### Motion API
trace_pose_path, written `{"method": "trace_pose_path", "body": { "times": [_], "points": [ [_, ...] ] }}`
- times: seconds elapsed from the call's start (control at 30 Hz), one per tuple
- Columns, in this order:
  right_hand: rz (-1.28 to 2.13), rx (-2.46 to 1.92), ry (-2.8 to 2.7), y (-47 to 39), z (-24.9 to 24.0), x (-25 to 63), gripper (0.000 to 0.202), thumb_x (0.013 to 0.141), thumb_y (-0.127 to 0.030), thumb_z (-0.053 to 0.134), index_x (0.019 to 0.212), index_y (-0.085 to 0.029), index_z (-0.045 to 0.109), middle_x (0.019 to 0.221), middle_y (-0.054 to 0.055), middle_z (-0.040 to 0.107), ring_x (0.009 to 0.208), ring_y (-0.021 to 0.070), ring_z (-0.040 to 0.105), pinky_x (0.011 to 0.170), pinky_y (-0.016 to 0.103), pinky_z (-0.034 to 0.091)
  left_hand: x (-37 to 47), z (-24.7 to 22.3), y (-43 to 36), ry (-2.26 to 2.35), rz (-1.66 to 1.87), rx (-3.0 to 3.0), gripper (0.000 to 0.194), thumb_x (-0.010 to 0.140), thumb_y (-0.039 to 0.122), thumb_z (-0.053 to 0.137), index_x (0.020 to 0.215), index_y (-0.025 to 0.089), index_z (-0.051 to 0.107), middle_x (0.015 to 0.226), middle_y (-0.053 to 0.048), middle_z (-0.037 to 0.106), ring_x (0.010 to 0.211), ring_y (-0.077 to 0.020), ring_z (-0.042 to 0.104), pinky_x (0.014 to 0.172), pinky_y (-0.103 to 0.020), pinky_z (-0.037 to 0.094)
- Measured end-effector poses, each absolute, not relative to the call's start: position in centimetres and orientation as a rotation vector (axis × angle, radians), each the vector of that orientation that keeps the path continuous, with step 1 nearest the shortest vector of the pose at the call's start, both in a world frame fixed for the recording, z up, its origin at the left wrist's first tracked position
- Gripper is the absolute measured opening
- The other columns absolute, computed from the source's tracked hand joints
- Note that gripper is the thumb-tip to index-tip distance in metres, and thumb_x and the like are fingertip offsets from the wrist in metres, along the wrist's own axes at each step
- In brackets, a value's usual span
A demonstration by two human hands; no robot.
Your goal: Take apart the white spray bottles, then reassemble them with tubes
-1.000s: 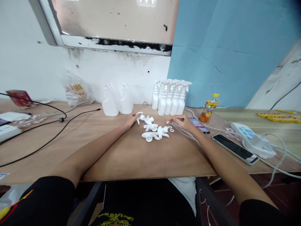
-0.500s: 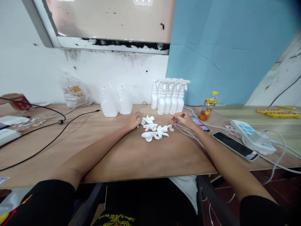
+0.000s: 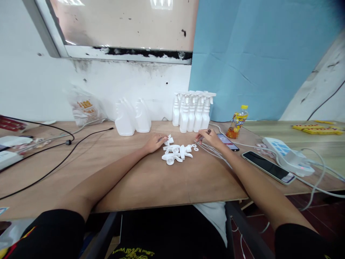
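since the earlier frame, our left hand has slid a little rightward and its fingers have come in more tightly against a white sprayer head, which now sits closer to the others; at the far left, a red box has shifted toward the edge of sight.

from the head view, we see our left hand curled, its fingertips touching that sprayer head at the far side of a small pile; we cannot tell whether they grip it. the other sprayer heads lie on their sides on the brown table, close together between our 2 hands. our right hand has its fingers drawn together around a slim dark item, too small for us to name. its fingertips are just above and beside flat white rings, which lie near the right end of the pile.

behind the pile, against the wall, we have white bottles without tops to the left and a tight cluster of bottles with sprayers fitted to the right, all upright. right of our right hand stand a yellow-capped drink bottle and, lying flat, 2 phones, near a white power strip.
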State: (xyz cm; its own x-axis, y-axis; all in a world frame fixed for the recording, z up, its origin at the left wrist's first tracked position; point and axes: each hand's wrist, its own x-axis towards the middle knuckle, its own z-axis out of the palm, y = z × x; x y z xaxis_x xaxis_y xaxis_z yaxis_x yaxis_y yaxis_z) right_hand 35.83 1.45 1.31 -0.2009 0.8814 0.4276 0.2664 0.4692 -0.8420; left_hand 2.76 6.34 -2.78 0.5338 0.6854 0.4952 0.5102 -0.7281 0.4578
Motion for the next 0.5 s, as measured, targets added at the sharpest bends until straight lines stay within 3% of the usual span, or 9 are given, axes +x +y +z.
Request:
{"method": "trace_pose_path", "body": {
  "times": [0.5],
  "points": [
    [0.708,-1.044,-1.826,2.0,0.3,35.9,0.052,0.091,-0.062,0.058,0.075,-0.014,0.071,0.068,0.008,0.073,0.051,0.0157,0.064,0.056,0.028,0.051,3.0,-2.4,5.8,0.996,0.997,2.455,0.043,0.099,0.050,0.043,0.103,0.021,0.075,0.114,-0.007,0.075,0.108,-0.0257,0.066,0.103,-0.037,0.046]
  ]
}}
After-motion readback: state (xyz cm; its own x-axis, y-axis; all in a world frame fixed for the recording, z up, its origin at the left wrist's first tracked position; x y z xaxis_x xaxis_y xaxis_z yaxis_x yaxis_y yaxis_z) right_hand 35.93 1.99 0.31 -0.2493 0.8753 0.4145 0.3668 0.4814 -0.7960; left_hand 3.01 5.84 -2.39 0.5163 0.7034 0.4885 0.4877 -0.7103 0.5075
